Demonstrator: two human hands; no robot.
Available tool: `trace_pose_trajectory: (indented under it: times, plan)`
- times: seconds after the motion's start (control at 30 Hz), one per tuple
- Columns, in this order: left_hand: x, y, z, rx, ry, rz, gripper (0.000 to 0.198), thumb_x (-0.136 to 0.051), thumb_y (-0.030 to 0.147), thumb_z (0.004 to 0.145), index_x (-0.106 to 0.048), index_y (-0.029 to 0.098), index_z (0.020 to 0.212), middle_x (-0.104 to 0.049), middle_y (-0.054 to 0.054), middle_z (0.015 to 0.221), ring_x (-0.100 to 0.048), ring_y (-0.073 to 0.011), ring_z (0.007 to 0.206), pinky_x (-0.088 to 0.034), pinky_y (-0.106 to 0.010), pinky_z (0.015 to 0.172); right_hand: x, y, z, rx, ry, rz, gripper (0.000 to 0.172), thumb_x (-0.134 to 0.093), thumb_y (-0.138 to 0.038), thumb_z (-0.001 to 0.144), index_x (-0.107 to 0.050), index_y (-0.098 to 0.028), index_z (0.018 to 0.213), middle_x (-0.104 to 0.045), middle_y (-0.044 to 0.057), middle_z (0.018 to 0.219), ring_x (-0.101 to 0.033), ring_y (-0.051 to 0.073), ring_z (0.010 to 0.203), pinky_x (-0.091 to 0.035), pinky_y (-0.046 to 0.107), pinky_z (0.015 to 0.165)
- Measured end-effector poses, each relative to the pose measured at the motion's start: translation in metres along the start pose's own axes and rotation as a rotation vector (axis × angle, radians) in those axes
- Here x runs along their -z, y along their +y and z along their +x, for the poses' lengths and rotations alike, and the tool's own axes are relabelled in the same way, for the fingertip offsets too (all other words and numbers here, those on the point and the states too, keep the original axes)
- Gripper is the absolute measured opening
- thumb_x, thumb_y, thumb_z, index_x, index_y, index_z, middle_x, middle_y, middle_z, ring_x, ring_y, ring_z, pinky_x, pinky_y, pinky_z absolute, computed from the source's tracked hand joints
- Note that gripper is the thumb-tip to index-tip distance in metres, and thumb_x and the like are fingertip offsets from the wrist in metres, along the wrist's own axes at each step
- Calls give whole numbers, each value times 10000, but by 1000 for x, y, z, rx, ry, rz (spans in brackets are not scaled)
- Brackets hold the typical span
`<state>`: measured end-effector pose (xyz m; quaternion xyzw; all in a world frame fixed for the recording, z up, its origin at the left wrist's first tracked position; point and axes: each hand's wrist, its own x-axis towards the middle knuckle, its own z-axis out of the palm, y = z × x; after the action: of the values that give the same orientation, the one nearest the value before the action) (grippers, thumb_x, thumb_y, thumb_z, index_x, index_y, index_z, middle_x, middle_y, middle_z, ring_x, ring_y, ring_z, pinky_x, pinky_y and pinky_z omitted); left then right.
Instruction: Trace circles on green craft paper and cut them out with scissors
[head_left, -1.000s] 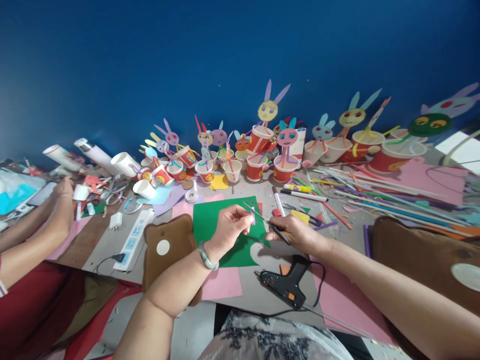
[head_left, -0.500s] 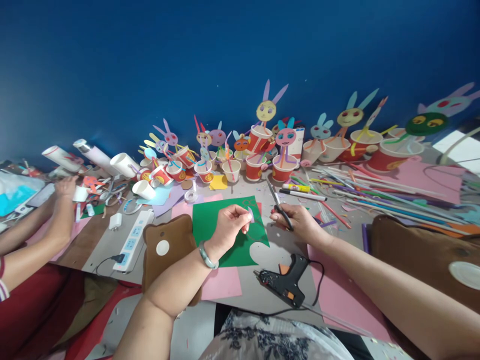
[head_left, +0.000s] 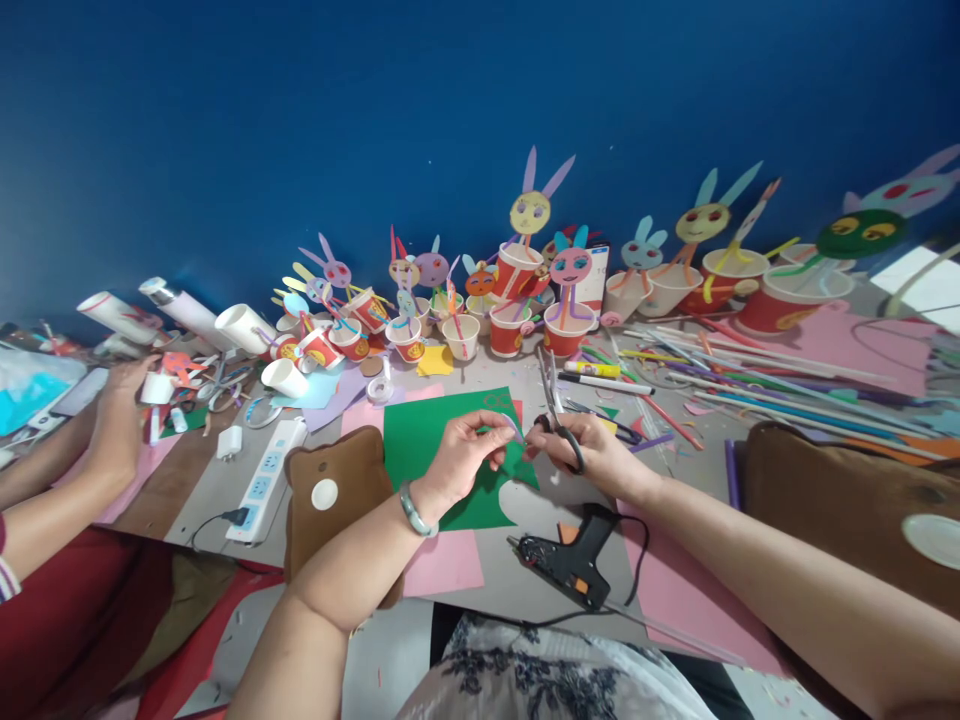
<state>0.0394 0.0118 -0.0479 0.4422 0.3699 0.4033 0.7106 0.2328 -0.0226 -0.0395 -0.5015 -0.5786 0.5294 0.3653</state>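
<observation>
Over a green paper sheet (head_left: 420, 435), my left hand (head_left: 472, 450) pinches a small pale purple paper piece (head_left: 514, 426) between thumb and fingers. My right hand (head_left: 589, 452) is closed on a pair of scissors (head_left: 553, 405), whose blades point up and away from me, slightly parted. The fingertips of my right hand are close to the paper piece; whether they touch it I cannot tell. Below the hands lies a black glue gun (head_left: 574, 565), its nozzle facing left. A pale rounded cutout (head_left: 517, 500) lies at the sheet's lower right corner.
Paper cups with rabbit faces (head_left: 570, 325) line the blue wall. Pipe cleaners and sticks (head_left: 787, 400) lie right. A power strip (head_left: 266, 480) and brown cushion (head_left: 337, 490) are left; another cushion (head_left: 817, 510) is right. At far left, another person's hands (head_left: 124, 390) work.
My right hand has moved slightly left, bringing its fingertips near the paper piece in my left hand. The scissors have turned more upright and their blades have parted.
</observation>
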Motion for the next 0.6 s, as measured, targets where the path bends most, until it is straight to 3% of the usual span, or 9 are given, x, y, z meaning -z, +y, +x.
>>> trace_pose_trajectory:
  times: [0.2, 0.37, 0.5, 0.6]
  plan:
    - [0, -4, -1, 39, -50, -31, 383, -883, 422, 635, -662, 145, 780, -579, 46, 576, -503, -56, 460, -346, -181, 428, -4, 9, -1, -9, -111, 116, 398, -691, -518, 842, -717, -123, 800, -504, -28, 483, -416, 89, 465, -286, 234, 465]
    - [1, -6, -3, 48, -140, -7, 378, -856, 446, 688, -648, 148, 791, -609, 24, 633, -532, -67, 506, -372, -189, 460, -6, 17, 0, 5, -156, 274, 400, -708, -526, 830, -702, -128, 786, -621, 15, 627, -429, 77, 464, -293, 228, 430]
    - [1, -6, -4, 38, -213, 4, 354, -836, 433, 725, -633, 152, 800, -641, 2, 690, -593, -94, 553, -390, -200, 481, -7, 14, -1, 36, -177, 269, 390, -695, -506, 851, -693, -137, 724, -539, -20, 527, -407, 72, 454, -276, 224, 433]
    - [0, -5, -5, 42, -201, 8, 373, -851, 439, 703, -628, 152, 788, -626, 12, 688, -581, -87, 539, -388, -200, 479, -8, 10, -2, 36, -193, 244, 409, -686, -524, 853, -701, -137, 721, -524, -25, 515, -404, 71, 452, -280, 224, 433]
